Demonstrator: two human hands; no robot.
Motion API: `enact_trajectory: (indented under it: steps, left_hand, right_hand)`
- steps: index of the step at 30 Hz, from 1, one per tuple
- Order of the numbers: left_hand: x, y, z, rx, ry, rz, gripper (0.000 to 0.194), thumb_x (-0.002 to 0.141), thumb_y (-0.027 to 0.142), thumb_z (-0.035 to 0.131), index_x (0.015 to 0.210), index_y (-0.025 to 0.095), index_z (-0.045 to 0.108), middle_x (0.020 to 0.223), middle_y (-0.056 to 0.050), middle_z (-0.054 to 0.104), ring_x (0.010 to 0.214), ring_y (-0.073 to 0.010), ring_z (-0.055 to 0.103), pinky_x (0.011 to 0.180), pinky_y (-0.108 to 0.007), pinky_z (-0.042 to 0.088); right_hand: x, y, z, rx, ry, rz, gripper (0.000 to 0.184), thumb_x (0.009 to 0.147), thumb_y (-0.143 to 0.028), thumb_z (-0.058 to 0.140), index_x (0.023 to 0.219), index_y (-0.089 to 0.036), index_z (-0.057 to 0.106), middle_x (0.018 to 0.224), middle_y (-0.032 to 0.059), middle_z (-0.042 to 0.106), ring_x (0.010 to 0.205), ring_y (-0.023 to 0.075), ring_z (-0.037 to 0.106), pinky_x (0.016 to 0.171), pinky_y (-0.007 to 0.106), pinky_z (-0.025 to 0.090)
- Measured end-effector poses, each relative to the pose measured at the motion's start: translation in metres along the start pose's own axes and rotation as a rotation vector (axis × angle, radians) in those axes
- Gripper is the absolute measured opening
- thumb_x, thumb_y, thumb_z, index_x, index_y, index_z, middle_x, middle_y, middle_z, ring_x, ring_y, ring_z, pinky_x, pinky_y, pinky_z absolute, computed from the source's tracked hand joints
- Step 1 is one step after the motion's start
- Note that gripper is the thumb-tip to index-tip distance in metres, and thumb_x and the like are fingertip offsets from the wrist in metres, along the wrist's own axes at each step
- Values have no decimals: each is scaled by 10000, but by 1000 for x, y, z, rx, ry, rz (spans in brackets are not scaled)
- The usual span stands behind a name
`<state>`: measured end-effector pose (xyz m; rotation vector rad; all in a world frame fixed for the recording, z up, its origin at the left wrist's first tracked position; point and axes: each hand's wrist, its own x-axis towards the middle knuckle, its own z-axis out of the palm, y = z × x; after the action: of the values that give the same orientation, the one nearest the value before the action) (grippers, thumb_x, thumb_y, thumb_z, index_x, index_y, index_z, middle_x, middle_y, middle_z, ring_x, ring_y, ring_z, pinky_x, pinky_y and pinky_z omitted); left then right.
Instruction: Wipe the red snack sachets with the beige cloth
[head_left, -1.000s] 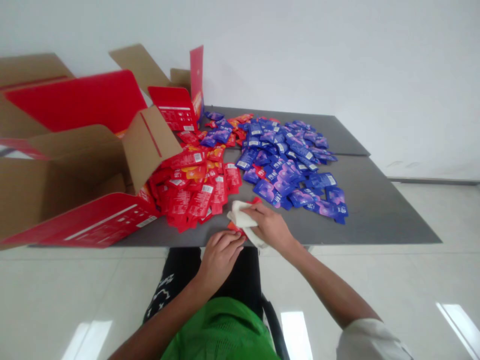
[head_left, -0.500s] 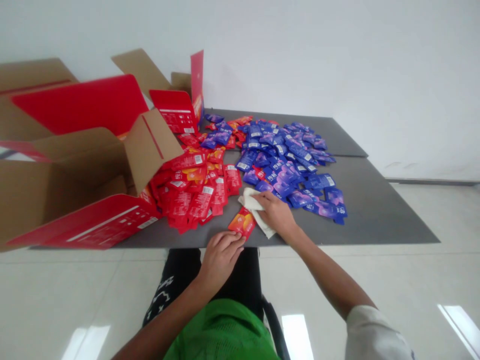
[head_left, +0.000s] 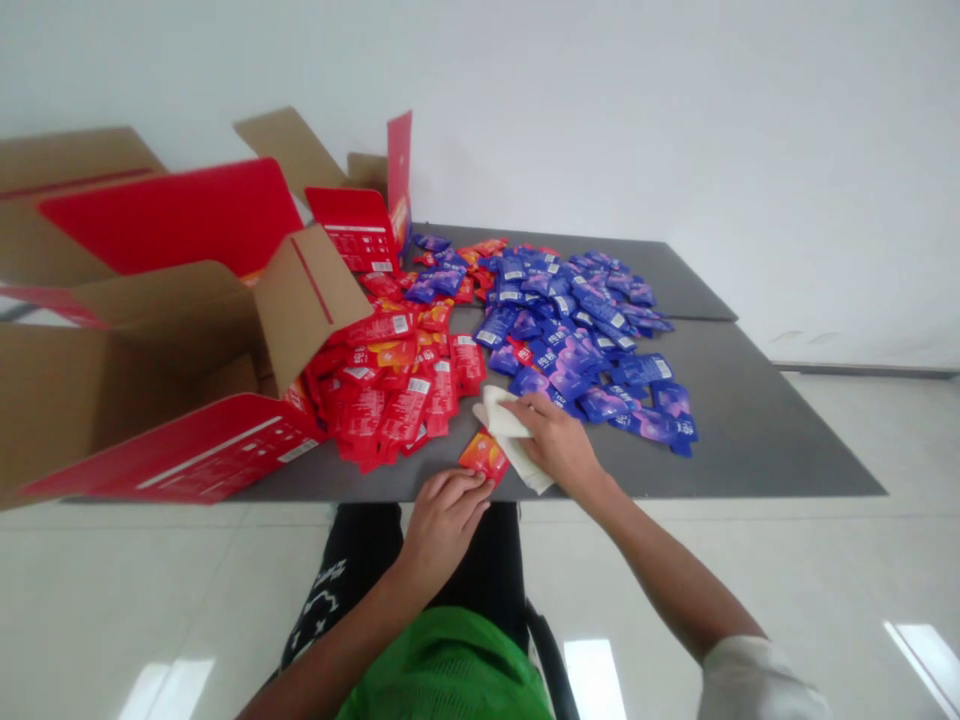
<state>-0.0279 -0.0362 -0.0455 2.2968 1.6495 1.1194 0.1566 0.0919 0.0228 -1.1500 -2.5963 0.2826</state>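
Note:
A red and orange packet (head_left: 484,455) lies flat at the table's near edge. The fingertips of my left hand (head_left: 444,520) press on its near edge, closed together and holding it against the tabletop. In my right hand (head_left: 556,440) is a folded white cloth (head_left: 504,420), pinched between the fingers. The cloth lies over the packet's upper right side and hides part of it. To the left of the packet is a heap of red packets (head_left: 401,400). Beyond my right hand spreads a pile of blue and purple packets (head_left: 566,340), with a few red ones among them.
A large red cardboard box (head_left: 225,450) stands with its flaps up at the left of the grey table (head_left: 765,440). Behind it is a second red box (head_left: 352,215), near the white wall (head_left: 600,110).
My right hand and the cloth have shifted slightly toward me over the packet. My left hand stays on the packet's near edge. The whole view has tilted a little.

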Motion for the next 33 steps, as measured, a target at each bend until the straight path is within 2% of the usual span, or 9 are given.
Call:
enact_trajectory:
  steps: [4,10,13,16,22,25,28,30,33]
  left_hand:
    - [-1,0,0,49,-9,-9,157,947,173,652,1052,217,759,989,-60,730,1013,-254,634,897,-433,536]
    - [0,2,-1,-14,24,0,263,948,149,653,1192,220,717,1082,-48,736,1087,-229,637,964,-419,527]
    - [0,2,-1,16,4,0,199,952,150,636,1108,211,743,1042,-62,735,1045,-244,641,930,-436,539]
    - [-2,1,-1,68,-13,1,156,962,171,617,1008,210,761,970,-71,728,974,-256,642,876,-448,549]
    - [1,2,-1,-17,14,6,263,953,152,644,1195,225,714,1091,-51,734,1082,-228,645,965,-423,538]
    - [1,2,-1,-7,11,3,244,950,153,646,1174,212,724,1076,-57,732,1074,-233,638,955,-425,537]
    - [-1,2,-1,44,7,-16,149,957,177,638,1039,205,759,986,-69,724,1009,-255,631,905,-444,541]
    - [-1,3,-1,46,0,-18,157,966,187,628,1050,214,757,990,-67,725,1004,-253,627,904,-446,538]
    - [0,3,-2,-8,-3,-5,256,975,170,617,1205,230,711,1096,-59,731,1084,-238,627,962,-439,526]
  right_hand:
    - [-12,-16,11,70,-92,-120,475,937,-174,625,1402,-271,613,1319,72,658,1124,202,672,898,256,555]
    - [6,3,0,-24,-10,71,476,932,-126,592,1395,-231,622,1280,100,661,1100,221,680,916,280,554]
    - [-6,-12,0,53,-19,-62,524,932,-140,604,1443,-255,578,1331,89,644,1167,218,653,946,279,546]
    - [-16,-24,11,95,-100,-129,465,948,-179,609,1403,-278,613,1317,72,661,1113,207,676,915,277,560]
    - [9,12,3,-18,12,92,467,928,-135,598,1380,-245,637,1281,97,669,1098,223,682,925,283,550]
    - [-1,3,-2,7,29,2,516,922,-124,595,1422,-252,598,1302,91,656,1139,219,664,924,274,547]
    - [-17,-19,7,58,-68,-116,499,928,-144,609,1411,-268,604,1314,75,660,1107,205,676,900,268,556]
    - [-17,-21,12,59,-107,-105,463,930,-152,614,1377,-270,632,1308,72,667,1089,203,683,895,269,557]
    - [-1,-2,9,14,-65,3,470,915,-132,613,1370,-244,641,1307,89,661,1114,219,677,908,273,555]
